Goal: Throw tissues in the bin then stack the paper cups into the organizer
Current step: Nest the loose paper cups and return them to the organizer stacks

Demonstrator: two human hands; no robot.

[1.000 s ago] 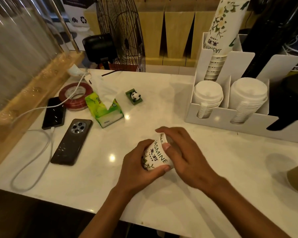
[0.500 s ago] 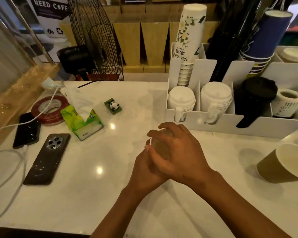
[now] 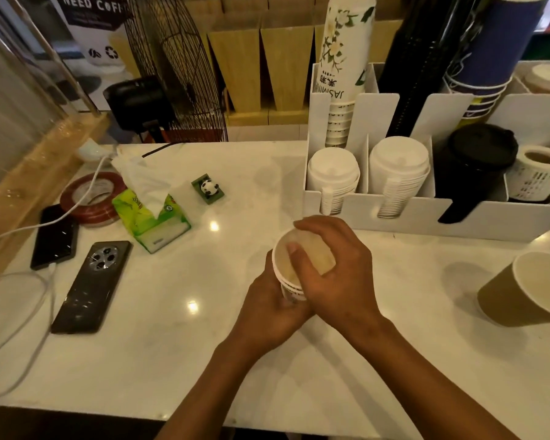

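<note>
Centre frame: your left hand (image 3: 267, 308) gripped the nested paper cups (image 3: 291, 274); right hand (image 3: 337, 274) fingers clamped their rim.

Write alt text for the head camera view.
Both hands, left hand and right hand, hold nested white paper cups over a white counter. Behind stands a white organizer with cups and lids; a brown cup lies at right.

The tabletop (image 3: 394, 312) is glossy white stone-like, mirroring lamp spots. The stacked cups (image 3: 288, 281) at centre look like matt white paper; the brown cup (image 3: 518, 290) at 3 o'clock is matt paper. The phone (image 3: 91, 287) at 9 o'clock is glossy, and the fan (image 3: 175, 58) at 11 o'clock has a wire grille.
</note>
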